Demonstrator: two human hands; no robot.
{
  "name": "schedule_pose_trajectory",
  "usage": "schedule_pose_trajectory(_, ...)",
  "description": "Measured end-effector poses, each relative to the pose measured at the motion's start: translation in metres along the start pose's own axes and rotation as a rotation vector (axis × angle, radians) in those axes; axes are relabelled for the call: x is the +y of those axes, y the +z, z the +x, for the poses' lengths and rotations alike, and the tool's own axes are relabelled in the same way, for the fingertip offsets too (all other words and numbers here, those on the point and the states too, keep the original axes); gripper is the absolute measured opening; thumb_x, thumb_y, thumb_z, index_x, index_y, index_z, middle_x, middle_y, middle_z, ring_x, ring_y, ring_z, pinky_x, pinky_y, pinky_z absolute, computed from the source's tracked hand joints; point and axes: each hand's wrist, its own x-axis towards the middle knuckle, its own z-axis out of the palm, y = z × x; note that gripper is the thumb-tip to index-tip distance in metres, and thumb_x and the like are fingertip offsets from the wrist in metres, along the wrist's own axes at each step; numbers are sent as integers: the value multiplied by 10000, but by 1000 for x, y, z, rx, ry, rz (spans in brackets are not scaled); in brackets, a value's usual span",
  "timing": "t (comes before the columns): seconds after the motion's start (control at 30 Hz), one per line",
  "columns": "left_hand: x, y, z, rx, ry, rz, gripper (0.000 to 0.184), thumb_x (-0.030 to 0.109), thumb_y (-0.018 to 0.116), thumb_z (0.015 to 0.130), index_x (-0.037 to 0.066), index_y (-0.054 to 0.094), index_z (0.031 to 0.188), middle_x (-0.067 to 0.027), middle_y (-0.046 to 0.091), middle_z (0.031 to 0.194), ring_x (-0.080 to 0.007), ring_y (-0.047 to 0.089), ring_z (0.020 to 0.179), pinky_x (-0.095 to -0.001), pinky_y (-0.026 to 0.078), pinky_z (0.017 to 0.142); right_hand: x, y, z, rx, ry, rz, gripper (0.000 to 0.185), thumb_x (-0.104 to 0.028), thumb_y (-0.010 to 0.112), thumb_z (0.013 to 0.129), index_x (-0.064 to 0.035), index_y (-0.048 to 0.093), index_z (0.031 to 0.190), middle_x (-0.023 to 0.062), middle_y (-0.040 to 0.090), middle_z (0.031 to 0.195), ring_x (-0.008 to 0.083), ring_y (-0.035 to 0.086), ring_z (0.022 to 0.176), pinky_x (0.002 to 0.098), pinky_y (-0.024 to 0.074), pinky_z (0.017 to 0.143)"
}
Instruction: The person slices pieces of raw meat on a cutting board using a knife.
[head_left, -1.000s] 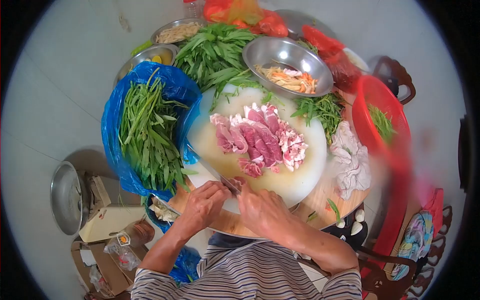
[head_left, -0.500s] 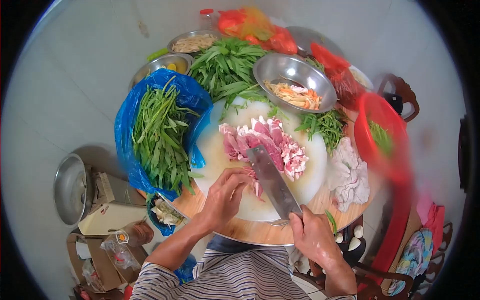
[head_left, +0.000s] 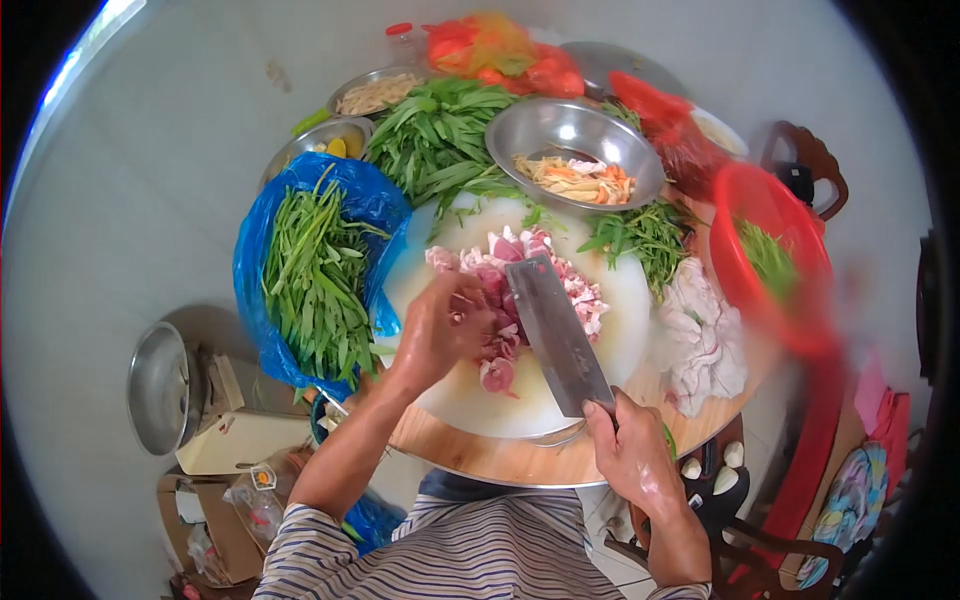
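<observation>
Pieces of raw meat (head_left: pixel 497 376) lie on the round white cutting board (head_left: pixel 450 405). My right hand (head_left: pixel 630 440) is closed round the handle of a wide cleaver (head_left: pixel 556 335), whose blade reaches up and left over the meat. At the left side of the meat is my left hand (head_left: pixel 440 325), its fingers bent over the pile and partly blurred; whether they hold a piece cannot be made out. One small piece lies apart, below the pile near the blade.
A blue bag (head_left: pixel 262 255) of green leaves stands left of the board. Behind it are more leaves (head_left: pixel 440 130) and a metal bowl (head_left: pixel 575 125) of shredded food. A crumpled cloth (head_left: pixel 700 340) and a red basket (head_left: pixel 815 270) are on the right.
The cleaver, first low in front between both hands, has swung up over the meat in my right hand. My left hand has moved up to the meat's left side.
</observation>
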Motion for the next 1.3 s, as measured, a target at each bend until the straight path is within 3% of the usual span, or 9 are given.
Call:
schedule_pose_trajectory(0.07, 9, -7, 4, 16, 9, 147, 469, 22, 884, 831, 17, 671, 1249, -123, 724, 1132, -259, 752, 945, -391, 621, 822, 7, 1, -1, -12, 48, 6, 211, -167, 636, 1081, 36, 695, 1091, 210, 698, 752, 384, 697, 660, 432, 528, 651)
schedule_pose_trajectory(0.17, 18, -5, 5, -12, 70, 428, 520, 68, 882, 821, 30, 657, 1289, -162, 732, 1130, -334, 753, 955, -436, 609, 838, 3, -2, 1, -2, 44, 49, 263, -182, 652, 1080, 43, 625, 946, 278, 678, 725, 500, 697, 693, 552, 531, 646)
schedule_pose_trajectory(0.33, -1, -1, 16, -42, 155, 661, 563, 79, 841, 798, 42, 643, 1325, -217, 738, 1098, -448, 728, 974, -478, 596, 878, 4, -4, -3, 27, -14, 34, 259, -187, 646, 1082, 37, 623, 953, 278, 673, 717, 501, 696, 693, 557, 526, 636)
schedule_pose_trajectory(0.53, -3, -42, 29, -12, -139, 188, 480, -44, 717, 855, -9, 621, 1323, -133, 776, 1053, -201, 789, 917, -347, 622, 789, 3, -6, -11, -69, -60, -84, 256, -196, 628, 1081, 33, 610, 968, 274, 662, 697, 503, 694, 690, 577, 535, 647)
schedule_pose_trajectory(0.63, 7, -63, 26, 52, -276, -395, 459, -62, 716, 893, -37, 599, 1336, -135, 772, 1085, -213, 790, 923, -344, 633, 798, 1, 3, -13, -180, -92, -163, 269, -209, 634, 1069, 39, 619, 964, 277, 671, 715, 505, 696, 705, 585, 543, 669)
schedule_pose_trajectory(0.77, 4, -76, 11, 231, -305, -618, 404, -63, 703, 975, 4, 583, 1355, -134, 771, 1119, -204, 784, 950, -321, 639, 769, -18, 16, -3, -360, -130, -298, 268, -217, 621, 1064, 32, 624, 966, 291, 690, 733, 526, 699, 715, 605, 564, 706)
schedule_pose_trajectory(1.0, -8, -48, -44, 354, -308, -911, 353, -26, 692, 1015, 19, 546, 1333, -124, 733, 1183, -231, 785, 987, -365, 704, 808, -25, 20, 23, -260, -155, -480, 268, -182, 597, 1058, 33, 664, 913, 309, 712, 729, 498, 751, 707, 552, 621, 679)
schedule_pose_trajectory(1.17, -1, -9, -72, 494, -296, -1199, 358, -20, 709, 1012, 30, 538, 1322, -107, 674, 1228, -206, 736, 1102, -395, 698, 885, -20, 10, 26, -186, -39, -435, 277, -217, 622, 1056, 24, 649, 924, 329, 669, 716, 555, 684, 717, 638, 549, 721)
schedule_pose_trajectory(1.3, 5, 17, -110, 301, -520, -1026, 460, -29, 674, 1035, 23, 465, 1440, -140, 539, 1445, -260, 657, 1286, -456, 674, 1003, -16, 10, 25, -158, -54, -438, 268, -201, 626, 1054, 33, 647, 927, 333, 655, 708, 560, 673, 723, 643, 532, 721)
